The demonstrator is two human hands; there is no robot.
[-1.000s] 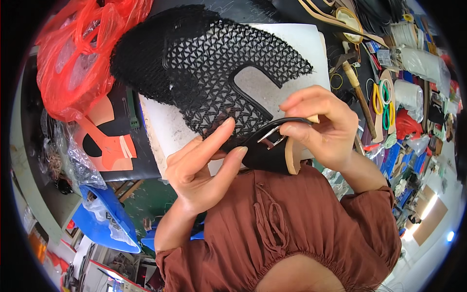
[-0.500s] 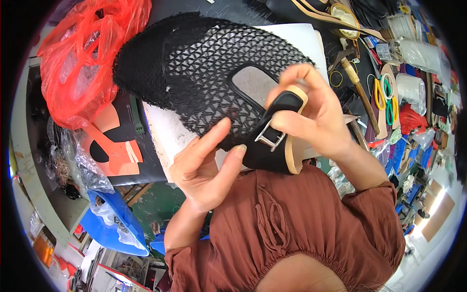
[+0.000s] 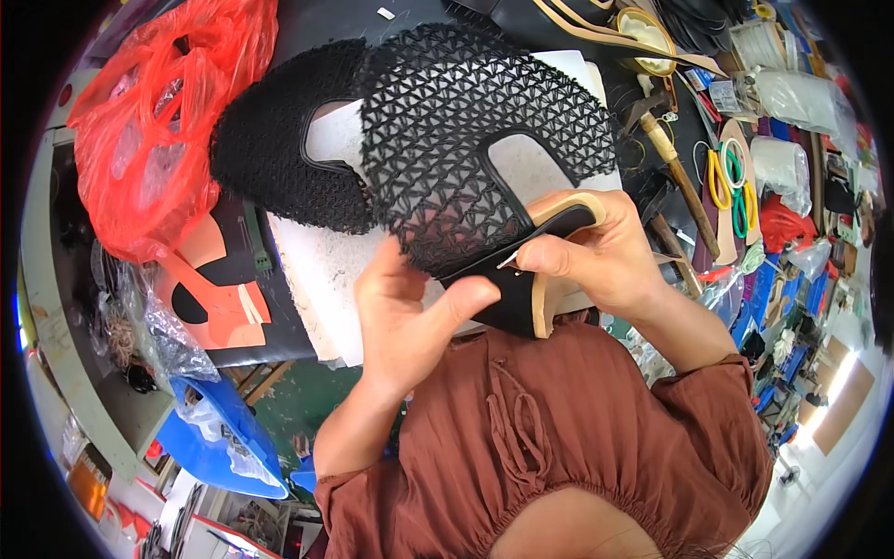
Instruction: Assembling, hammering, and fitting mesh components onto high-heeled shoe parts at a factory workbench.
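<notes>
A black openwork mesh shoe upper (image 3: 428, 168) with a bound U-shaped opening is held up over a white board. Behind the upper, the fingers of my left hand (image 3: 400, 317) are mostly hidden, while its thumb presses on the front near the lower edge. My right hand (image 3: 610, 256) pinches a black strap piece (image 3: 507, 312) with tan edges, attached at the upper's lower right. A metal buckle (image 3: 508, 262) shows partly beside the right thumb. Another black mesh upper (image 3: 261, 140) lies to the left, partly covered by the held one.
The white board (image 3: 321, 279) rests on a dark tabletop. A red plastic bag (image 3: 149, 168) and orange-pink cut pieces (image 3: 219, 303) lie at the left. On the right are a wooden-handled hammer (image 3: 680, 177) and a round container of pale paste (image 3: 645, 39). A blue bin (image 3: 223, 438) stands below left.
The held upper has lifted and turned, uncovering the second upper at the left. My left hand has closed on its lower edge. The buckle has tilted, showing less.
</notes>
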